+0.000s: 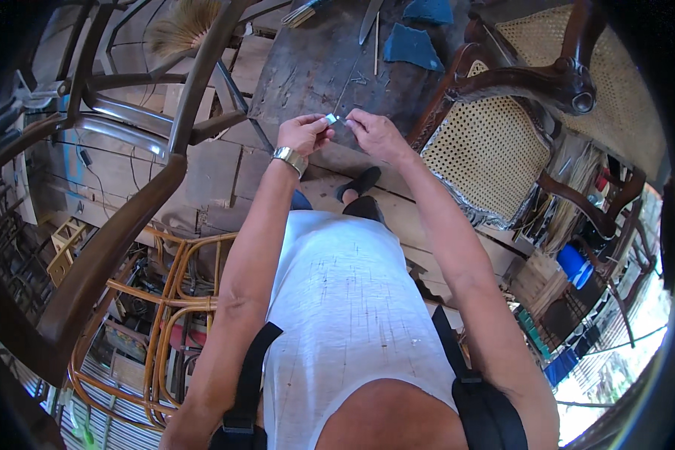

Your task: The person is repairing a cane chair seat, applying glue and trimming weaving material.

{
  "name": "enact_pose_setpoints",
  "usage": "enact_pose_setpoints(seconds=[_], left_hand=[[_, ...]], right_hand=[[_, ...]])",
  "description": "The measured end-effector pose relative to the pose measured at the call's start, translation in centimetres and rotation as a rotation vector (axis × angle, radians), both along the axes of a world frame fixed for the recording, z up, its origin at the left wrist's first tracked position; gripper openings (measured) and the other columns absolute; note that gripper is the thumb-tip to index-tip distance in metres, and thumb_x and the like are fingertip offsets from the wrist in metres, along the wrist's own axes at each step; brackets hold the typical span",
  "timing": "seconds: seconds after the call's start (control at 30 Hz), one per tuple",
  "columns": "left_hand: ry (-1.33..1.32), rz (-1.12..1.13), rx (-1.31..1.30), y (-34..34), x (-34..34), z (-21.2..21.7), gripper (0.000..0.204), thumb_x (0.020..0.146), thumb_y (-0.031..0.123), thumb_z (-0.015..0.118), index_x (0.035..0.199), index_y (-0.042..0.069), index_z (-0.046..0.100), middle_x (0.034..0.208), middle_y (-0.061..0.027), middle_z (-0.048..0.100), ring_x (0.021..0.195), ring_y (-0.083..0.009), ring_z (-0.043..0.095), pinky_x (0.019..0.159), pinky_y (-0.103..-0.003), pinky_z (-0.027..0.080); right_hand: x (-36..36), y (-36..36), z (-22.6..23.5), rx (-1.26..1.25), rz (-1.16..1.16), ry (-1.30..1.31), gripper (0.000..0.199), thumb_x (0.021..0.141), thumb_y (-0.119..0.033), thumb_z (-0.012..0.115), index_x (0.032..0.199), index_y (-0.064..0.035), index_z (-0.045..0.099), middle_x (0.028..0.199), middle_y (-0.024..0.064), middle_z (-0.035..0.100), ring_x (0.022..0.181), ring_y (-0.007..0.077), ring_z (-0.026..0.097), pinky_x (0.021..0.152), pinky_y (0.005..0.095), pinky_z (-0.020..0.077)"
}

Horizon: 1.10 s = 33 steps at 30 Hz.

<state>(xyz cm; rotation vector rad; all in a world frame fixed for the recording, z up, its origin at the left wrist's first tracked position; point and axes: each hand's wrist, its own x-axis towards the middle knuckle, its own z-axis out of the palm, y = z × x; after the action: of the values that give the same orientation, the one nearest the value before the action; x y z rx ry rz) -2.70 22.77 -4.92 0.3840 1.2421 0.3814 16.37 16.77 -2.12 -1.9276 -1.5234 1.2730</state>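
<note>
Both of my hands meet in front of me, above the near edge of a dark worn worktop (300,82). My left hand (301,136), with a metal watch (289,158) on its wrist, pinches a small white and green object (331,118) between thumb and fingers. It is too small for its kind to show. Just to its right, my right hand (379,136) is closed in a pinch at the object's dark tip. Whether a separate small piece sits in those fingertips, I cannot make out.
Blue sandpaper pieces (412,49), a knife blade (369,21), a thin stick (376,45) and a paintbrush (301,13) lie on the worktop. A carved chair with a cane panel (484,150) stands right. Dark wooden chair frames (180,112) crowd the left, above a rattan frame (169,300).
</note>
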Motion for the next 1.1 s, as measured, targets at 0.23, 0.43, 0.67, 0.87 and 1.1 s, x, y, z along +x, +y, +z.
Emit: enact_pose_setpoints(seconds=[0.23,0.43,0.67,0.87,1.1], left_hand=[[0.603,-0.239,0.546,-1.4,1.0,0.0,0.024,0.08,0.023,0.077,0.092,0.002,0.077,0.087,-0.017,0.075,0.08,-0.0255,0.074,0.077,-0.035,0.057],[0.756,-0.355,0.685,-1.2,1.0,1.4,0.022,0.081,0.021,0.076,0.092,0.002,0.077,0.088,-0.0181,0.075,0.082,-0.0297,0.074,0.078,-0.037,0.057],[0.769,-0.318,0.673,-1.4,1.3,2.0,0.022,0.082,0.021,0.076,0.091,0.002,0.077,0.088,-0.0182,0.075,0.083,-0.0295,0.074,0.078,-0.037,0.057],[0.78,-0.264,0.585,-1.7,1.6,2.5,0.02,0.082,0.019,0.076,0.092,0.001,0.076,0.09,-0.0173,0.075,0.083,-0.0283,0.074,0.078,-0.037,0.057],[0.802,-0.226,0.668,-1.8,1.6,2.0,0.022,0.081,0.022,0.078,0.092,0.004,0.077,0.09,-0.0166,0.075,0.084,-0.0302,0.073,0.079,-0.039,0.056]], right_hand=[[0.0,0.4,0.1,-0.003,0.078,-0.124,0.021,0.097,-0.026,0.058,0.101,-0.007,0.067,0.094,0.0225,0.07,0.093,0.0424,0.066,0.08,0.0499,0.0524],[-0.9,1.4,0.6,-0.074,0.185,-0.181,0.025,0.096,-0.029,0.057,0.099,-0.0073,0.069,0.095,0.0227,0.07,0.094,0.0427,0.066,0.083,0.0516,0.0519],[-1.1,2.1,0.9,-0.108,0.242,-0.224,0.026,0.095,-0.03,0.057,0.098,-0.0078,0.069,0.099,0.0222,0.07,0.098,0.0422,0.066,0.086,0.0524,0.0516],[-1.4,2.2,0.9,-0.113,0.205,-0.228,0.026,0.095,-0.03,0.058,0.097,-0.0082,0.071,0.099,0.0214,0.071,0.098,0.042,0.066,0.086,0.0518,0.0516],[-1.4,2.4,0.8,-0.127,0.206,-0.23,0.027,0.094,-0.031,0.058,0.1,-0.0093,0.073,0.102,0.0204,0.071,0.1,0.0415,0.066,0.087,0.0516,0.0514]])
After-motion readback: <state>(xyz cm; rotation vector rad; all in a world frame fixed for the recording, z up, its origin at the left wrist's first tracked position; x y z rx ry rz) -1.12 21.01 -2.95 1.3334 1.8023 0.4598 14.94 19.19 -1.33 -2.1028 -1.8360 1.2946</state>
